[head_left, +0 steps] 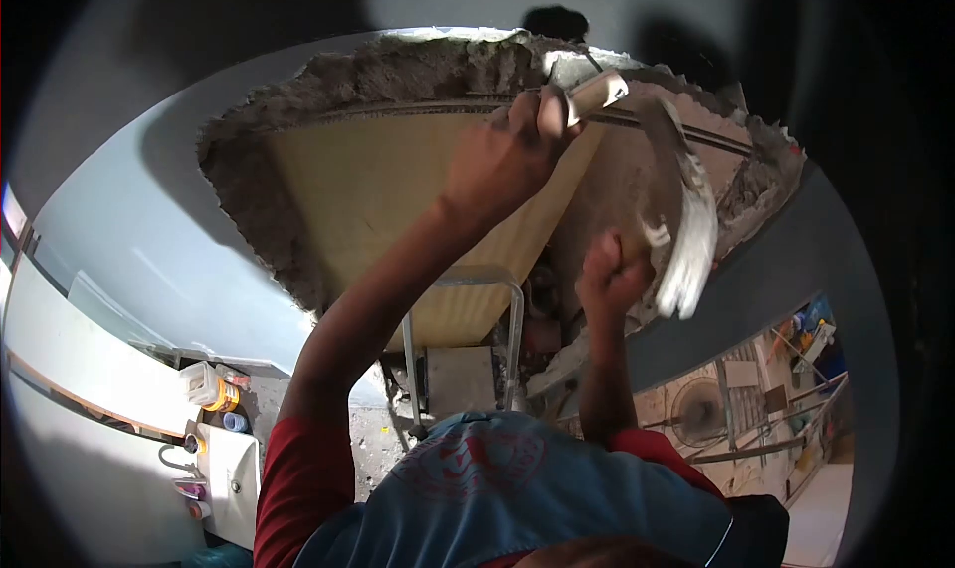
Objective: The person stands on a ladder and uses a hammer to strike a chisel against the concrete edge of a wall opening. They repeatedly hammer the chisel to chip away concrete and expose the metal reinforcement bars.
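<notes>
My left hand [509, 142] is raised to the upper edge of a rough wall opening [328, 91]. Its fingers are closed round a short, pale-handled tool that looks like a chisel [597, 95]; the far end of it is hidden. Lower and to the right, my right hand [614, 272] is closed in a fist. A grey-white, motion-blurred claw hammer [688, 225] hangs close to the camera beside that fist, its split end downward. Its handle is mostly out of sight behind the head. The hammer and the chisel are apart.
Inside the opening stands a yellowish panel [398, 190], with a metal-framed ladder [517, 314] below it. A white basin [234, 473] and several containers, one an orange-labelled tub [221, 397], are at lower left. Cluttered floor and bars [741, 454] show at lower right.
</notes>
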A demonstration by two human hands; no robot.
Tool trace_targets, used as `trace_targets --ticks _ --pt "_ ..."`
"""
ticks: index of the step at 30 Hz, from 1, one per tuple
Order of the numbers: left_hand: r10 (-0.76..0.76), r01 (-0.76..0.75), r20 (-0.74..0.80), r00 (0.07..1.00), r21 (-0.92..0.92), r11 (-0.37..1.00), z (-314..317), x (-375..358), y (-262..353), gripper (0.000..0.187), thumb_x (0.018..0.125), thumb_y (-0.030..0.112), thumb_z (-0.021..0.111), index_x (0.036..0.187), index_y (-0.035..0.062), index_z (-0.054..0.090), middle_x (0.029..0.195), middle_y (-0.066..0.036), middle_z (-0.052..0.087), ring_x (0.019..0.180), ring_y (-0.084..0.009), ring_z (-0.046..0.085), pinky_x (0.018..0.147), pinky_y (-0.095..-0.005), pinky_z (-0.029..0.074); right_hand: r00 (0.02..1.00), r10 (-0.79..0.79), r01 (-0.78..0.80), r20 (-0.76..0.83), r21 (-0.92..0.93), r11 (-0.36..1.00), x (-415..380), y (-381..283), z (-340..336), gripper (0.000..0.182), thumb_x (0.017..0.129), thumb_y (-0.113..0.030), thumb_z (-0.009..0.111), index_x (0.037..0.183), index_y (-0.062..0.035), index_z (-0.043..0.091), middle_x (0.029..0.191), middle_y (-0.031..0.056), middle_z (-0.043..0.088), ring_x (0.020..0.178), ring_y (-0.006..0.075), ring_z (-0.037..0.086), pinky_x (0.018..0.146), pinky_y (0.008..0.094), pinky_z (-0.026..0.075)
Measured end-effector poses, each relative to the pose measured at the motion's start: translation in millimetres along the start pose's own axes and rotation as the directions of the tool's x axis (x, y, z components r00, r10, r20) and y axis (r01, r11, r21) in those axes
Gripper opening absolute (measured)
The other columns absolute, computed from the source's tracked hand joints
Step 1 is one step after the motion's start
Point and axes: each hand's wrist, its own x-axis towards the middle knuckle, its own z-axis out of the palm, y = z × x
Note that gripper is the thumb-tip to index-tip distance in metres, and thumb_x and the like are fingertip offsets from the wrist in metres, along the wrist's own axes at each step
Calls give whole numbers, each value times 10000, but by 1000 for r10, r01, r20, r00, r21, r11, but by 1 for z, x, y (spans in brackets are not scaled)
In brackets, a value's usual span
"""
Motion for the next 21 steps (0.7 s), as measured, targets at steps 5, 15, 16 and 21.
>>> trace_targets --ticks 5,15,16,21 --pt "-51 44 119 992 62 997 -2 2 -3 380 911 305 631 1127 52 448 878 -135 603 612 -321 647 428 -411 495 976 -213 208 -47 -87 974 -9 36 23 394 989 -288 498 722 1 514 565 115 521 504 216 527 494 336 434" --pt "-169 166 206 964 30 986 17 -17 -22 306 968 325 522 1124 68 471 928 -144 591 700 -336 636 460 -437 486 966 212 -105 -150 518 849 -23 -19 0 461 973 -516 476 905 -62 441 674 76 471 548 155 468 445 269 416" --pt "-238 264 318 918 -42 964 3 -7 -15 290 962 327 532 1102 80 471 909 -138 612 705 -342 639 479 -442 486 961 203 -75 -190 524 849 -26 -23 1 479 969 -533 468 920 -58 430 668 87 469 535 157 461 445 271 419" --pt "-197 214 143 970 -113 970 -50 -32 1 308 902 321 644 1033 90 488 801 -121 646 581 -327 641 452 -426 477 999 28 -32 16 610 792 -41 -30 -4 440 993 -481 446 924 -50 392 681 86 491 507 136 458 438 246 383"
